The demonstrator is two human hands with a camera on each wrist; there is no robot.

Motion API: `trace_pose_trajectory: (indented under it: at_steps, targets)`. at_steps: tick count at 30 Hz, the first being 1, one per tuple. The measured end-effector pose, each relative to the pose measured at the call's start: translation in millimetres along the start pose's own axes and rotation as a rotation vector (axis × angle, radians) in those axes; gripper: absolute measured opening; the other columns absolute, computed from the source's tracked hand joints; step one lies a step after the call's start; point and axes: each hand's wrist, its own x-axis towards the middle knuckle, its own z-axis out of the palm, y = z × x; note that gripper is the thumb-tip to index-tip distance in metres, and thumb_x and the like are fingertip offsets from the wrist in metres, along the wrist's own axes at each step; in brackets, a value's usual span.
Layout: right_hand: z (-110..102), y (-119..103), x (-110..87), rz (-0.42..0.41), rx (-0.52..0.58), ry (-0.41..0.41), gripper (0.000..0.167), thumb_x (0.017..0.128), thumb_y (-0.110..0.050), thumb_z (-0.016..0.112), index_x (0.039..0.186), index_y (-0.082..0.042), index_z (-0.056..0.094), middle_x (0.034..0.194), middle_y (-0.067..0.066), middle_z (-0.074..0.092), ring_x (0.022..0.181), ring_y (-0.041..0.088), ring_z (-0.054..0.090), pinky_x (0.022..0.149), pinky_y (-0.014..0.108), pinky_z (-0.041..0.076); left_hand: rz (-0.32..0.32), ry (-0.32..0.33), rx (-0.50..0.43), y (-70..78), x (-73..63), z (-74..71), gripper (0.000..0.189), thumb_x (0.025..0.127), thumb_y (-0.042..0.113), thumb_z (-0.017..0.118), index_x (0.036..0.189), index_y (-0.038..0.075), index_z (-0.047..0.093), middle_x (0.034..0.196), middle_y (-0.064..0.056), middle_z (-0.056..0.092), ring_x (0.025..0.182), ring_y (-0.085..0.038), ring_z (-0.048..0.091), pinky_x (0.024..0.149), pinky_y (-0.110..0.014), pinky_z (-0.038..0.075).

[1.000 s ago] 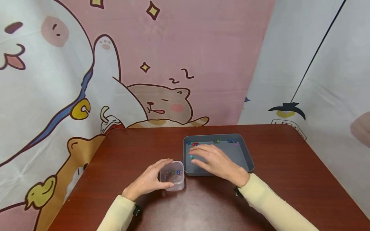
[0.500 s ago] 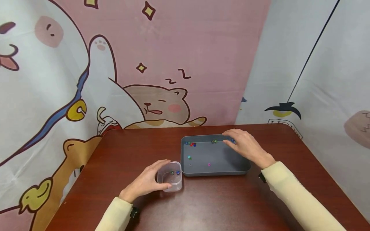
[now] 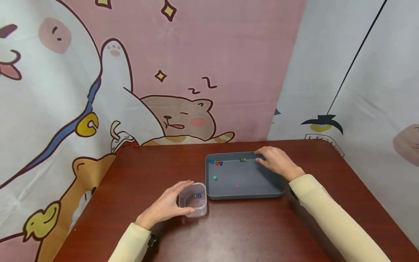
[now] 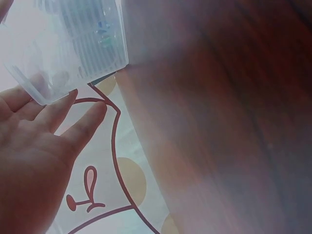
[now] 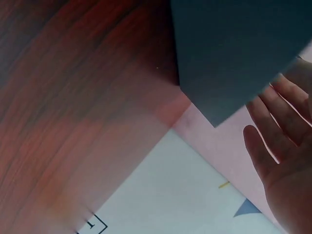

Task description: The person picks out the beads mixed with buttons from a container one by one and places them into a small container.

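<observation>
My left hand (image 3: 168, 203) grips a clear plastic box (image 3: 202, 211) on the table, thumb at the near side and fingers at the far side. Inside the box lie a green bead (image 3: 195, 195) and a blue bead (image 3: 199, 195) side by side. To its right stands a shallow grey tray (image 3: 258, 182) holding small beads. My right hand (image 3: 278, 162) reaches over the tray's far right corner, with a gap between thumb and index finger. A bit of blue shows in that gap; the other fingertips are hidden. In the right wrist view the tray wall (image 5: 234, 58) covers them.
In the tray, red and blue beads (image 3: 219, 163) cluster at the far left, and green beads (image 3: 243, 160) lie along the back wall. A pink ring (image 3: 237, 186) and a turquoise ring (image 3: 214, 177) lie farther forward. A cartoon-printed cloth (image 3: 245, 72) hangs behind the brown table (image 3: 157, 163).
My right hand has moved from the tray's left part to its far right corner. The pink ring has shifted forward and left. In the box, the blue bead has come closer to the green one.
</observation>
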Motion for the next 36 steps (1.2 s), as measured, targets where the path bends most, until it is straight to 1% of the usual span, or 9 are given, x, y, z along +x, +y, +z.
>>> trace_pose_trajectory:
  at_steps: [5, 10, 15, 21, 26, 31, 36]
  targets:
    - [9, 4, 3.4, 0.001, -0.02, -0.04, 0.032, 0.095, -0.018, 0.078, 0.122, -0.002, 0.073, 0.117, 0.014, 0.073, 0.105, 0.032, 0.07, 0.088, 0.052, 0.056, 0.013, 0.003, 0.008, 0.2, 2.3, 0.3, 0.089, 0.078, 0.047, 0.088, 0.151, 0.011, 0.053, 0.152, -0.007, 0.052, 0.137, -0.026, 0.052, 0.108, -0.054, 0.045]
    - [16, 5, 4.8, 0.01, -0.026, -0.065, 0.03, 0.095, -0.015, 0.077, 0.121, -0.001, 0.073, 0.114, 0.014, 0.073, 0.101, 0.031, 0.071, 0.085, 0.049, 0.057, 0.019, 0.005, 0.009, -0.1, 2.8, 1.2, 0.088, 0.078, 0.046, 0.089, 0.15, 0.01, 0.053, 0.152, -0.007, 0.052, 0.136, -0.025, 0.052, 0.108, -0.053, 0.045]
    - [20, 5, 5.2, 0.013, -0.032, -0.061, 0.03, 0.094, -0.013, 0.078, 0.12, 0.001, 0.073, 0.113, 0.016, 0.073, 0.098, 0.031, 0.071, 0.083, 0.048, 0.058, 0.014, 0.006, 0.007, -0.5, 2.1, 1.5, 0.089, 0.078, 0.049, 0.088, 0.151, 0.012, 0.053, 0.152, -0.005, 0.052, 0.135, -0.024, 0.053, 0.108, -0.054, 0.046]
    - [24, 5, 6.4, 0.012, -0.043, -0.052, 0.03, 0.092, -0.013, 0.079, 0.119, 0.0, 0.073, 0.113, 0.015, 0.072, 0.098, 0.031, 0.071, 0.082, 0.049, 0.058, 0.006, 0.003, 0.006, -0.8, 1.7, 1.4, 0.09, 0.078, 0.051, 0.087, 0.151, 0.013, 0.052, 0.152, -0.005, 0.052, 0.135, -0.024, 0.053, 0.108, -0.054, 0.046]
    - [25, 4, 6.0, 0.0, 0.014, -0.045, 0.029, 0.091, -0.009, 0.079, 0.118, 0.001, 0.073, 0.113, 0.015, 0.071, 0.1, 0.032, 0.07, 0.084, 0.049, 0.058, -0.006, -0.003, -0.002, 0.3, 1.5, 0.5, 0.09, 0.078, 0.051, 0.088, 0.152, 0.013, 0.052, 0.153, -0.006, 0.051, 0.135, -0.024, 0.053, 0.108, -0.054, 0.046]
    - [28, 5, 5.5, 0.001, 0.095, -0.082, 0.031, 0.09, -0.005, 0.079, 0.119, 0.002, 0.073, 0.114, 0.016, 0.072, 0.103, 0.032, 0.069, 0.087, 0.049, 0.057, -0.014, -0.004, -0.007, 0.9, 0.9, 0.6, 0.09, 0.078, 0.051, 0.088, 0.152, 0.012, 0.052, 0.153, -0.006, 0.051, 0.135, -0.025, 0.053, 0.107, -0.055, 0.046]
    - [30, 7, 4.9, -0.002, 0.135, -0.098, 0.03, 0.089, -0.002, 0.079, 0.118, 0.003, 0.073, 0.114, 0.016, 0.072, 0.101, 0.031, 0.07, 0.086, 0.048, 0.058, -0.008, -0.003, -0.006, 0.6, 0.5, 1.0, 0.09, 0.078, 0.051, 0.088, 0.151, 0.012, 0.052, 0.152, -0.006, 0.052, 0.135, -0.024, 0.053, 0.108, -0.054, 0.046]
